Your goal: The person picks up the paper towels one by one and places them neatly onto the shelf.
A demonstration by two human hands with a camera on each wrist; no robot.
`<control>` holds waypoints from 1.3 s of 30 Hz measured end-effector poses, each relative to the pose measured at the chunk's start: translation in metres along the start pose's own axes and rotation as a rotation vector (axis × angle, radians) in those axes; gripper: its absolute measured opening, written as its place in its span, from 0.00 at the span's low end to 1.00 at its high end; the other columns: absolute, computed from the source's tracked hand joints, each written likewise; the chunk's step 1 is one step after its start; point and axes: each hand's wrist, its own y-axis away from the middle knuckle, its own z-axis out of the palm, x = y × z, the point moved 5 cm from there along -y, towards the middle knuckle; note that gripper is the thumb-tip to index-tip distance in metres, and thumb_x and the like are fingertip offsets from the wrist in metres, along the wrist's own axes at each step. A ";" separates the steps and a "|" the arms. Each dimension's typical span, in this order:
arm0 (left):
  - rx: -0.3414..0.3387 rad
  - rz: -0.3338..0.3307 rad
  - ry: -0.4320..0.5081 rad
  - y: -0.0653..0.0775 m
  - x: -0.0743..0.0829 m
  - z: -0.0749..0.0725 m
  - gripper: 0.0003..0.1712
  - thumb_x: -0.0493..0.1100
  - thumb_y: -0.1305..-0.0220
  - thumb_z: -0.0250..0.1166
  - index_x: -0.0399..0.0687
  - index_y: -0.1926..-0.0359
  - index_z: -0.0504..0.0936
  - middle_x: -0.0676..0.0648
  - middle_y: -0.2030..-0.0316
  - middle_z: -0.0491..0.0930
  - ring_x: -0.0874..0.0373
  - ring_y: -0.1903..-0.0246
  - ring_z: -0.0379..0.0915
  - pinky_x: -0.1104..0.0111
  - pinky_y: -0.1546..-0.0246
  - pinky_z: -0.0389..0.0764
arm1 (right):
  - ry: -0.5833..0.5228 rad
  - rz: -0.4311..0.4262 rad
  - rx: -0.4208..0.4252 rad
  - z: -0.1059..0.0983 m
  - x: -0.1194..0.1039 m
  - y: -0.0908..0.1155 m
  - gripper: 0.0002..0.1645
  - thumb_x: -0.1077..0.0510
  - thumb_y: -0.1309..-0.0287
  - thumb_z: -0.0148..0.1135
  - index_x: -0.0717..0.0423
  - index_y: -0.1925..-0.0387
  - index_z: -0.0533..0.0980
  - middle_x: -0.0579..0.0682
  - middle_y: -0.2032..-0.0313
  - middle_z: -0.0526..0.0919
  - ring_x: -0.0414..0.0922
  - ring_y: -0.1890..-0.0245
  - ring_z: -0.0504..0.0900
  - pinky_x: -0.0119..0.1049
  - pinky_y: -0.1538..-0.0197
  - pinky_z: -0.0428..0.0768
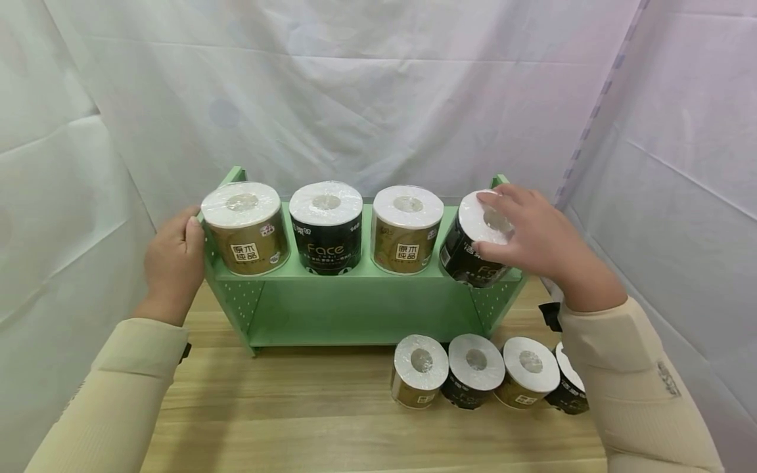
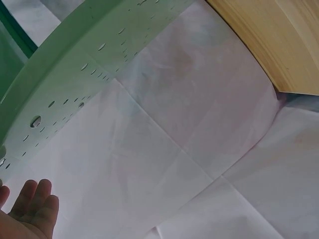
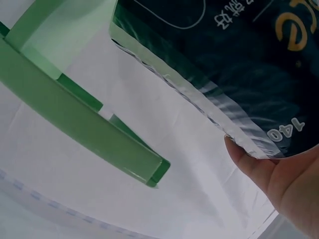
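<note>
My right hand (image 1: pixel 529 230) grips a black-wrapped toilet paper roll (image 1: pixel 473 259) by its white top at the green shelf's right end. The roll tilts. The right wrist view shows its dark wrapper (image 3: pixel 239 69) close up, with the fingertips (image 3: pixel 244 154) along its edge. At the shelf's (image 1: pixel 367 305) left side, my left hand (image 1: pixel 174 263) touches the side panel. Its fingers (image 2: pixel 40 204) look fairly straight beside the perforated panel (image 2: pixel 75 74). On the top board stand a gold roll (image 1: pixel 248 240), a black roll (image 1: pixel 326 236) and another gold roll (image 1: pixel 406 236).
A row of gold and black rolls stands on the wooden table (image 1: pixel 296 420) at front right: a gold roll (image 1: pixel 420 374), a black roll (image 1: pixel 475 371), a gold roll (image 1: pixel 527 374) and a black roll (image 1: pixel 570 387) partly behind my right sleeve. White cloth (image 1: pixel 355 98) hangs behind.
</note>
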 end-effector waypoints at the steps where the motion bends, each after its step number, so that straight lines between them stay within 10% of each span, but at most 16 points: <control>1: 0.001 0.002 0.000 0.000 0.000 0.000 0.26 0.48 0.28 0.38 0.41 0.47 0.79 0.35 0.54 0.78 0.40 0.57 0.71 0.44 0.55 0.68 | 0.002 0.001 -0.002 0.000 0.001 -0.002 0.45 0.42 0.48 0.64 0.52 0.31 0.64 0.60 0.31 0.60 0.66 0.37 0.61 0.67 0.51 0.69; 39: -0.003 0.021 -0.022 0.000 -0.001 0.001 0.25 0.48 0.27 0.37 0.39 0.52 0.78 0.36 0.64 0.76 0.44 0.64 0.67 0.50 0.64 0.65 | -0.004 0.036 -0.124 0.011 0.025 -0.036 0.43 0.41 0.47 0.60 0.55 0.32 0.65 0.65 0.31 0.58 0.68 0.34 0.57 0.67 0.40 0.60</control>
